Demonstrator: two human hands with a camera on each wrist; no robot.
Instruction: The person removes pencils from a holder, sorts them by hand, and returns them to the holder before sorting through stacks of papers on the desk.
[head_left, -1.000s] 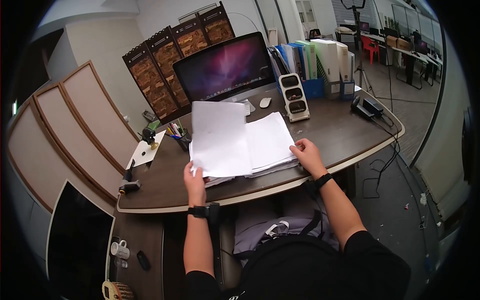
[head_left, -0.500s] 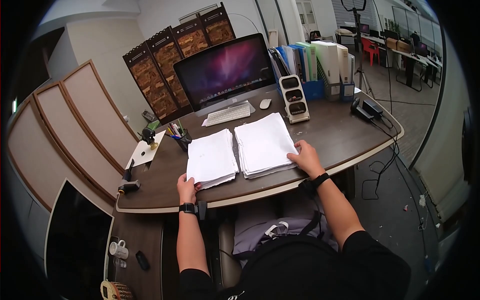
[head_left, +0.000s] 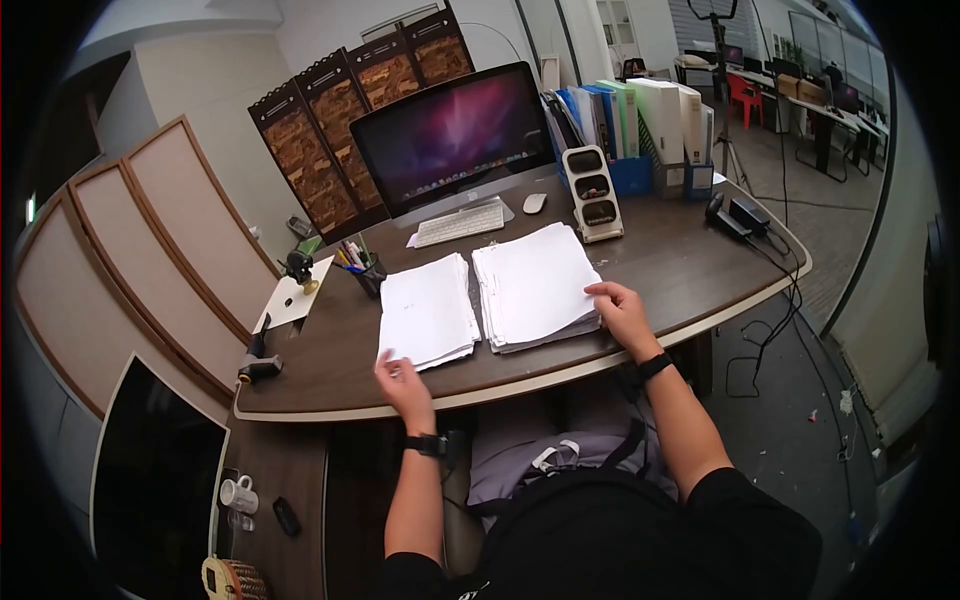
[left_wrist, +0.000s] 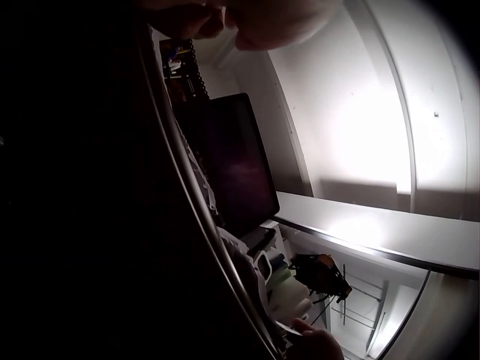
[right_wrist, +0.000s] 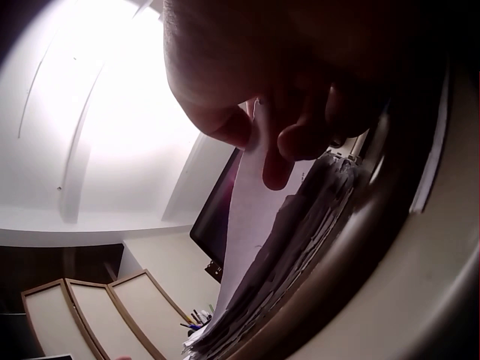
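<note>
Two stacks of white paper lie side by side on the desk: a left stack and a right stack. At the lower left corner of the left stack is the left hand, its fingers loosely bent and blurred, with nothing seen in them. The right hand is at the right edge of the right stack. In the right wrist view, that hand pinches the edge of a top sheet, which lifts away from the pile.
Behind the stacks are a keyboard, a mouse and a monitor. A pen holder stands at left. A beige three-slot stand, binders and black adapters are towards the right.
The sheet that the left hand carried now lies on the left stack. That hand has let go and shifted right. The right hand has stayed by the right stack's edge and now pinches a sheet.
</note>
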